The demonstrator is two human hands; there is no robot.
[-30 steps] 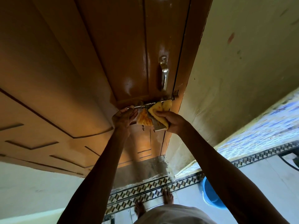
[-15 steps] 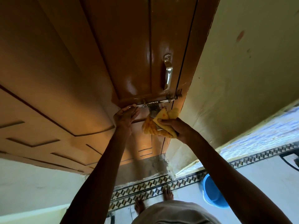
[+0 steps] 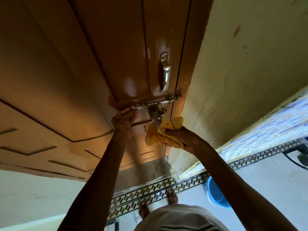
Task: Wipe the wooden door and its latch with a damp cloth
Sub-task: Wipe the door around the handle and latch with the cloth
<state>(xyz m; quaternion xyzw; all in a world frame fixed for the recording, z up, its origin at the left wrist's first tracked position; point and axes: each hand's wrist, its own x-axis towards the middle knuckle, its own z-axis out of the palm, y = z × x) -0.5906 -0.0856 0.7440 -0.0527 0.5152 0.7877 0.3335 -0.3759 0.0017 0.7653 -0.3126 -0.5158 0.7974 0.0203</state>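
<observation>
The brown wooden door (image 3: pixel 83 67) fills the upper left, glossy with wet patches near its right edge. A metal latch (image 3: pixel 156 104) runs across that edge, with a hasp hanging down from it and a silver handle (image 3: pixel 165 72) above. My left hand (image 3: pixel 124 120) rests against the door, fingertips touching the left end of the latch bar. My right hand (image 3: pixel 181 137) grips a bunched yellow cloth (image 3: pixel 160 134), wrapped around the lower end of the hanging hasp.
A cream wall (image 3: pixel 250 72) meets the door frame on the right. A blue bucket (image 3: pixel 216 194) stands on the floor at lower right. A patterned tile border (image 3: pixel 150 190) runs along the threshold, and bare feet (image 3: pixel 172 196) stand just behind it.
My right hand has slid the cloth down from the latch bar to the end of the hanging hasp, baring the latch. My left hand has stayed at the bar's left end.
</observation>
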